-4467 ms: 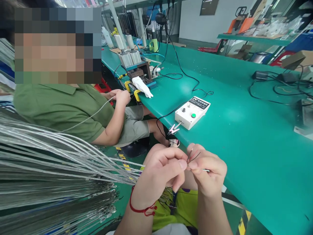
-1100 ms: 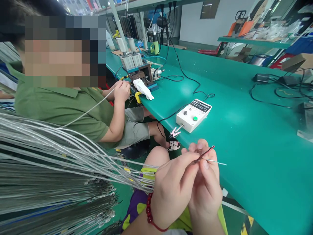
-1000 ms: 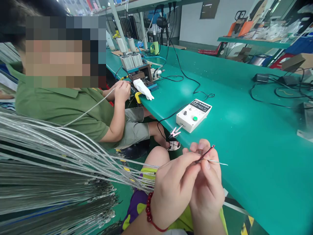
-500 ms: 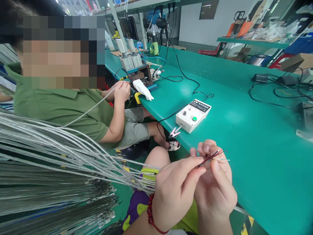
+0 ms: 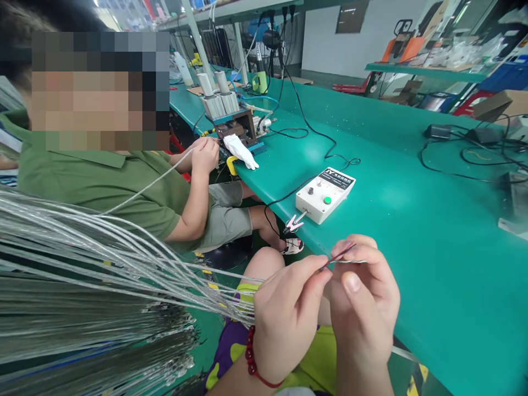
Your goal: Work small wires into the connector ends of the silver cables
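My left hand (image 5: 286, 316), with a red beaded bracelet at the wrist, pinches thin wires (image 5: 339, 255) between thumb and forefinger. Dark, reddish and pale strands stick out to the right of the pinch. Just beyond them is my right hand (image 5: 365, 297); its thumb stands apart from its curled fingers, which lie behind the wire tips and seem to touch them. A bundle of grey cables (image 5: 177, 264) runs from the left edge to behind my left hand, which hides their ends. On the green bench (image 5: 416, 258) sits a white control box (image 5: 325, 193) with a green button.
A co-worker in a green shirt (image 5: 103, 192) sits at my left, hands on a cable by a bench press (image 5: 239, 124). A white glove (image 5: 241, 151) lies there. Pink clips (image 5: 293, 224) protrude from the box at the bench edge. Black adapters and cords (image 5: 474, 135) lie far right.
Both hands have shifted slightly left with the wires. My right thumb has come away from the strands, which now lie closer together. The co-worker's head has moved a little left.
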The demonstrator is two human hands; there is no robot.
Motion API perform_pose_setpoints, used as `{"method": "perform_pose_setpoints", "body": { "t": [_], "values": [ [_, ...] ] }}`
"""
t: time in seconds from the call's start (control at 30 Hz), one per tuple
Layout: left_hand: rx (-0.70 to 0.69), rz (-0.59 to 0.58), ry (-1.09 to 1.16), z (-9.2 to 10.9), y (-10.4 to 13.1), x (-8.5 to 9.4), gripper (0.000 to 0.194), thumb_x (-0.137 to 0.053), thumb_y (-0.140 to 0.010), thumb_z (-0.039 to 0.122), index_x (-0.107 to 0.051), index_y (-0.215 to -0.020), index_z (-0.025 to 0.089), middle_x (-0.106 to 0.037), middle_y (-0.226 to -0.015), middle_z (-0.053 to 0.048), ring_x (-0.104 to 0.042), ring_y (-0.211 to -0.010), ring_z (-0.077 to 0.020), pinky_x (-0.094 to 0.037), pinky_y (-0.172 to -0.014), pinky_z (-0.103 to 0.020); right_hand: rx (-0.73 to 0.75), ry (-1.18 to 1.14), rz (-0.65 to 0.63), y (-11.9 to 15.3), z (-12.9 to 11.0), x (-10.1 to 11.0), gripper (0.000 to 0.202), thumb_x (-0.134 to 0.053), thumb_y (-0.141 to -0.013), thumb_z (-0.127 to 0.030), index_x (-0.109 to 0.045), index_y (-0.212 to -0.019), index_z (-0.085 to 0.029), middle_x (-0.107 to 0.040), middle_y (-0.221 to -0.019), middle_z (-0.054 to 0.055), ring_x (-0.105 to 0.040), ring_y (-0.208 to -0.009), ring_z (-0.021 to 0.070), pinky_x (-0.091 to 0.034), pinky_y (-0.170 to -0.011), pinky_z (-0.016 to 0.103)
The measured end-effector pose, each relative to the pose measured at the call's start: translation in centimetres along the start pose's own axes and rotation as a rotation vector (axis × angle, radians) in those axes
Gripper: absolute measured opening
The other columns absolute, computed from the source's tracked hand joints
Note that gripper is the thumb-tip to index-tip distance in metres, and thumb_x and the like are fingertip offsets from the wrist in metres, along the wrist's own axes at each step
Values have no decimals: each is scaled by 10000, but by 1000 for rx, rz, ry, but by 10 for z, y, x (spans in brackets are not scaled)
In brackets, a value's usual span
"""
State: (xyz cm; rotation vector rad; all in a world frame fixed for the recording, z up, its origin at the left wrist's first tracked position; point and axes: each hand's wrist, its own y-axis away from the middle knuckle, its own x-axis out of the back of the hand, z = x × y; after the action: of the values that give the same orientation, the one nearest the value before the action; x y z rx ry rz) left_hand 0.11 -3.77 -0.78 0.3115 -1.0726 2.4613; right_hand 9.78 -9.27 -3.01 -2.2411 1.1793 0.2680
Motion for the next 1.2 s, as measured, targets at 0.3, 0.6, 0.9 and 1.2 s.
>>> {"method": "perform_pose_setpoints", "body": {
  "t": [0.3,0.6,0.9,1.2],
  "values": [
    [-113,33,-55,-9,-3,-3,268,-713,-980,21,-723,-1172,207,-830,-1080,-12,-781,-967,-150,-603,-883,-254,82,296,39,2,-10,15,354,-593,-1087,-266,-658,-745,-200,-559,-675,-10,-481,-632,142,-365,-594,304],
    [-93,12,-40,-9,-2,-1,259,-720,-978,26,-724,-1152,218,-829,-1065,0,-777,-945,-148,-603,-860,-263,77,427,60,0,-15,6,357,-606,-1087,-235,-641,-734,-201,-568,-667,-30,-479,-586,110,-347,-530,266],
    [-8,-15,10,-10,-3,2,263,-719,-977,39,-738,-1155,231,-839,-1084,-10,-805,-936,-163,-627,-885,-257,62,508,-271,-13,-22,31,175,-629,-1068,-174,-680,-909,-225,-658,-815,-9,-595,-749,138,-477,-646,267],
    [39,-115,76,-10,-6,13,199,-579,-1046,98,-730,-1117,207,-795,-887,-12,-732,-743,-145,-520,-688,-263,441,647,-483,-22,-33,38,220,-649,-969,28,-685,-1083,-157,-695,-946,62,-630,-861,179,-540,-741,350]
  ]
}}
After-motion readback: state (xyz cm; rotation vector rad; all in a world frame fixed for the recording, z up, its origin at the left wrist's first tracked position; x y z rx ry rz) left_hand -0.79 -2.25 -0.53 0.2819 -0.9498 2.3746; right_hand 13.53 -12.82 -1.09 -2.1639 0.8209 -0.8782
